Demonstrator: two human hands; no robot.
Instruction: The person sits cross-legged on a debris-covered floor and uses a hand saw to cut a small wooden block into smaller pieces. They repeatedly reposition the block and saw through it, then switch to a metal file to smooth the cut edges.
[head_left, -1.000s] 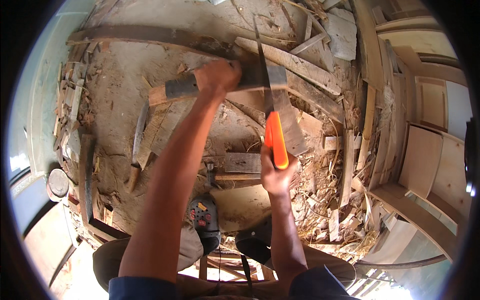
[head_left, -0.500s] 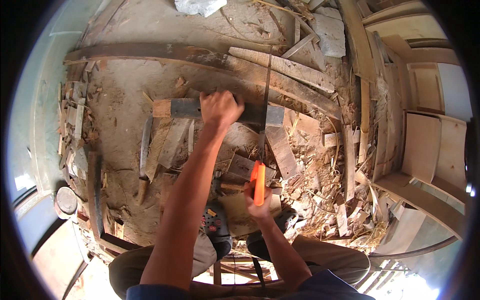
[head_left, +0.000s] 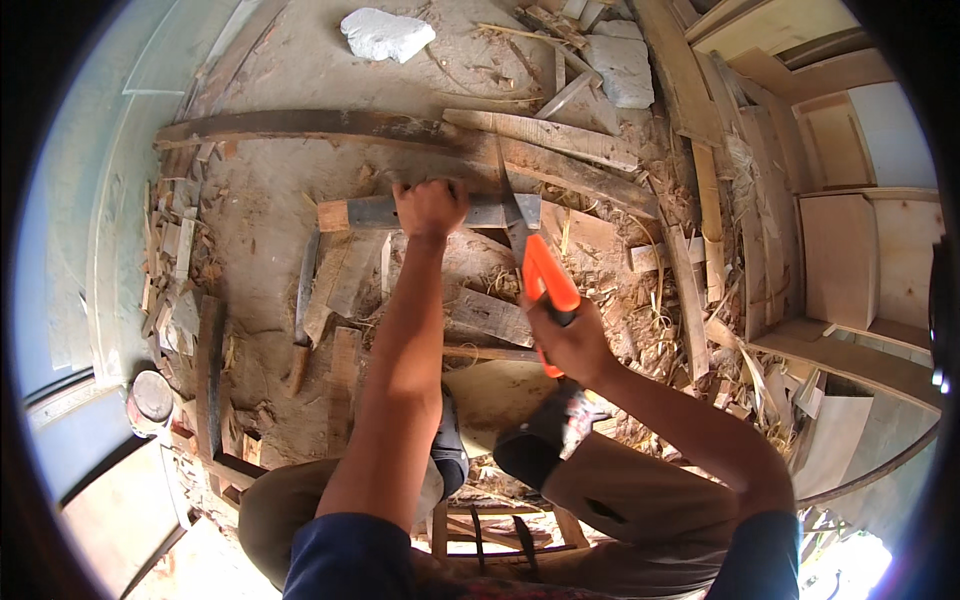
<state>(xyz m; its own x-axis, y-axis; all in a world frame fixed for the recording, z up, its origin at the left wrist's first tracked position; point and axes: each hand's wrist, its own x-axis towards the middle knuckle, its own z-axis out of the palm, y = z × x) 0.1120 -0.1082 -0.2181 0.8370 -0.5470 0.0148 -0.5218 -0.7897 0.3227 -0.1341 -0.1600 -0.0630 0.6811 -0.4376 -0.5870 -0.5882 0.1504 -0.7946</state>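
Note:
My left hand (head_left: 431,208) is closed over a dark-faced wooden bar (head_left: 375,213) that lies crosswise, its bare brown end on the left. In my right hand (head_left: 575,335) is a handsaw (head_left: 549,275) with an orange handle. Its narrow blade slants up and to the left, crossing the bar near the right end, to the right of my left hand. Whether the teeth sit in a cut cannot be made out. Short boards (head_left: 490,315) lie below the bar. A long knife-like tool with a wooden handle (head_left: 299,368) rests at the left.
A long dark beam (head_left: 300,123) spans the ground beyond the bar, with a pale plank (head_left: 545,138) against it. White stone (head_left: 388,36) lies at the far side. Wood shavings and offcuts cover the right. Wooden cabinet frames (head_left: 840,245) stand at the right edge, a round can (head_left: 152,397) at the left.
My right hand has moved forward and to the right with the handsaw. The blade, nearly straight before, now slants leftward. My left hand stays on the bar, and the view has shifted slightly.

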